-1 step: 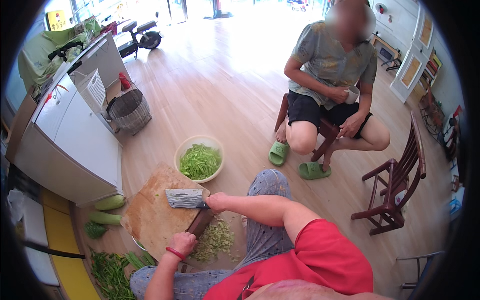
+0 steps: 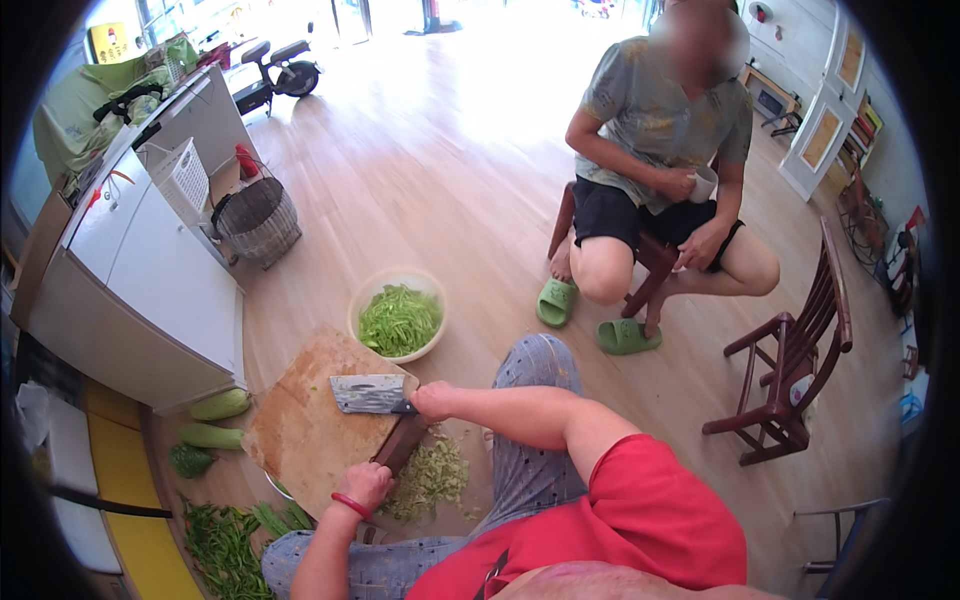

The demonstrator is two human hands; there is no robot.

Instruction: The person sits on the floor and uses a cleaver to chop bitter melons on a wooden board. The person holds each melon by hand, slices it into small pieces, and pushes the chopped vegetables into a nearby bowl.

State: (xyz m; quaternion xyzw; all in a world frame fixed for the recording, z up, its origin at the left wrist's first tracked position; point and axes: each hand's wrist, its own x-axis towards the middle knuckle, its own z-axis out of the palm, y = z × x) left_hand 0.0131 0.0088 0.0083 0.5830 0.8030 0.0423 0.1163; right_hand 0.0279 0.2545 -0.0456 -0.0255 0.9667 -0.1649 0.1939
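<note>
My right hand point(image 2: 434, 400) grips the handle of a wide steel cleaver point(image 2: 370, 393), whose blade lies over a round wooden cutting board point(image 2: 295, 425) on the floor. My left hand point(image 2: 364, 486), with a red band on its wrist, sits curled at the board's near edge, against a dark brown piece point(image 2: 402, 444); whether it grips that piece is unclear. Beyond the board stands a pale bowl point(image 2: 352, 308) of cut green strips. A pile of pale green trimmings point(image 2: 432, 478) lies by my knee.
Pale green gourds point(image 2: 218, 405) and leafy greens point(image 2: 225, 545) lie left of the board. A white chest cabinet point(image 2: 140, 270) and a wicker basket point(image 2: 258, 220) stand at left. A person point(image 2: 660, 150) sits opposite holding a cup. A dark wooden chair point(image 2: 800, 350) is at right.
</note>
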